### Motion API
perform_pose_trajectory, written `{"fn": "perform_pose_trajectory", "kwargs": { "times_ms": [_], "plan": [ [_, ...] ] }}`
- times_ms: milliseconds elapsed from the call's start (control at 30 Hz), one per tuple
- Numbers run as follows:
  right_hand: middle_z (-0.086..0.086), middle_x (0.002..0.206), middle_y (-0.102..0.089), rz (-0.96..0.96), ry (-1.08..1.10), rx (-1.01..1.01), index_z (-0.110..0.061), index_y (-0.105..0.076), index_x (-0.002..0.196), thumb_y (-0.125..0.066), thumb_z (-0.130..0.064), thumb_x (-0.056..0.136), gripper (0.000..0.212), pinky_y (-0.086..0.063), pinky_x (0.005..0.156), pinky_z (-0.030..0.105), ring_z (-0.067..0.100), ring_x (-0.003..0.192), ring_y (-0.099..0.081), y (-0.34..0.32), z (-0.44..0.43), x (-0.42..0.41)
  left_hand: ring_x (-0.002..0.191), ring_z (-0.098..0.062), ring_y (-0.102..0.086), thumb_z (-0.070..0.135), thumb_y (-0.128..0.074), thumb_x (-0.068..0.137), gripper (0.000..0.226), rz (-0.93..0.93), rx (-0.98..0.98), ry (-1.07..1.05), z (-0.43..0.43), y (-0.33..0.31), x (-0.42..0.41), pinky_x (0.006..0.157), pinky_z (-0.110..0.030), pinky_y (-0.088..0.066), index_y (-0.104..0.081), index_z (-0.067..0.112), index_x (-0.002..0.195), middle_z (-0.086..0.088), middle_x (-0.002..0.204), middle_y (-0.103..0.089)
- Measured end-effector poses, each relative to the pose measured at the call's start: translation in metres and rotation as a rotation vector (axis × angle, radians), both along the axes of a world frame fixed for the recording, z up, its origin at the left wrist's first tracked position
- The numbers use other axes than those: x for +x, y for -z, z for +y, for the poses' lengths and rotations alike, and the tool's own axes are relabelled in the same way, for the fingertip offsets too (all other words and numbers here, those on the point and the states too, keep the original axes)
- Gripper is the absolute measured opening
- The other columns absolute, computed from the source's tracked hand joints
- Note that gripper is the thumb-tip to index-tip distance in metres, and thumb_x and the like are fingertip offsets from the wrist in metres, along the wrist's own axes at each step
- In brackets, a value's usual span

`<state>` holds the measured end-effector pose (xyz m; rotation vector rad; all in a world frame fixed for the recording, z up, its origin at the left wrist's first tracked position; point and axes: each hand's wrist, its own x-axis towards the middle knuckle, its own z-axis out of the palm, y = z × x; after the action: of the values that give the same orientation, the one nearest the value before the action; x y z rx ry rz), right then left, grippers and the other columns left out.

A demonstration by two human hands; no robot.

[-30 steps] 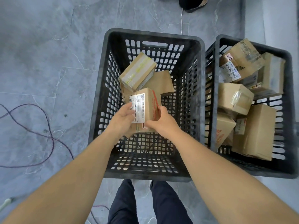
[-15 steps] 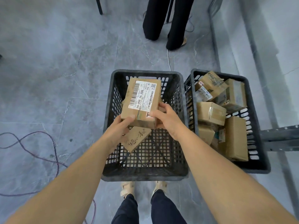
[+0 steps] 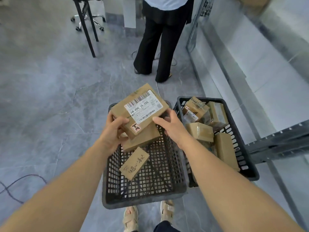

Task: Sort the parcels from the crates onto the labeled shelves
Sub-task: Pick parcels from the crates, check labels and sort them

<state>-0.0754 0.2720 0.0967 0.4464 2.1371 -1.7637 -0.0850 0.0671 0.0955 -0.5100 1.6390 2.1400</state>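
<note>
I hold a brown cardboard parcel (image 3: 142,104) with a white barcode label reading J4-J06 above the left black crate (image 3: 143,200). My left hand (image 3: 113,131) grips its near left corner, thumb on top. At the parcel's right edge my right hand (image 3: 170,126) pinches it, thumb on the label. Under it in the crate lie a plain parcel (image 3: 145,139) and a small parcel with handwriting (image 3: 134,163). The right black crate (image 3: 249,168) holds several more parcels (image 3: 199,131).
A grey metal shelf frame (image 3: 275,144) runs along the right side. A person in black trousers (image 3: 160,47) stands just beyond the crates. A table leg (image 3: 87,27) and a wheeled chair base are at the far left, and a cable (image 3: 16,181) lies on the floor.
The parcel has come up out of the left crate and turned label-up, tilted to the right. My view has lifted, showing the standing person and more of the shelf frame.
</note>
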Motion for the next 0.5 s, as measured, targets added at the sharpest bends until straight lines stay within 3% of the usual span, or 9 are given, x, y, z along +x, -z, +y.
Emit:
{"fn": "perform_pose_trajectory", "kwargs": {
  "times_ms": [133,233,333,500],
  "plan": [
    [0.003,0.158,-0.025,0.101,-0.012,0.132,-0.03,-0.011,0.154,-0.068,-0.04,0.087,0.089,-0.031,0.109,0.037,0.02,0.139,-0.034,-0.027,0.015,0.003,0.071,-0.008,-0.063,0.012,-0.053,0.076,0.039,0.139,-0.103,0.139,-0.008,-0.027,-0.01,0.055,-0.027,-0.052,-0.052,0.038,0.105,0.005,0.091,-0.063],
    [0.0,0.155,-0.032,0.141,-0.051,0.178,-0.034,-0.021,0.152,-0.071,-0.033,0.082,0.086,-0.034,0.112,0.046,0.02,0.138,-0.036,-0.043,0.016,0.007,0.06,-0.001,-0.062,0.017,-0.05,0.059,0.063,0.203,-0.174,0.29,-0.01,-0.045,-0.018,0.047,-0.018,-0.048,-0.052,0.036,0.119,0.001,0.094,-0.061],
    [0.0,0.144,-0.043,0.117,-0.178,0.257,-0.035,-0.037,0.145,-0.074,-0.032,0.07,0.084,-0.043,0.106,0.046,0.019,0.127,-0.048,-0.055,0.017,0.012,0.076,-0.011,-0.063,0.016,-0.05,0.057,0.089,0.221,-0.229,0.434,-0.008,-0.059,-0.025,0.05,-0.015,-0.049,-0.037,0.034,0.143,-0.001,0.108,-0.059],
    [-0.004,0.134,-0.05,0.032,-0.343,0.236,-0.036,-0.035,0.145,-0.072,-0.007,0.078,0.082,-0.048,0.099,0.034,0.014,0.118,-0.053,-0.075,0.022,0.03,0.09,-0.023,-0.066,0.016,-0.051,0.055,0.09,0.298,-0.297,0.664,0.003,-0.081,-0.032,0.067,-0.028,-0.052,-0.039,0.039,0.141,-0.003,0.12,-0.059]
  ]
}}
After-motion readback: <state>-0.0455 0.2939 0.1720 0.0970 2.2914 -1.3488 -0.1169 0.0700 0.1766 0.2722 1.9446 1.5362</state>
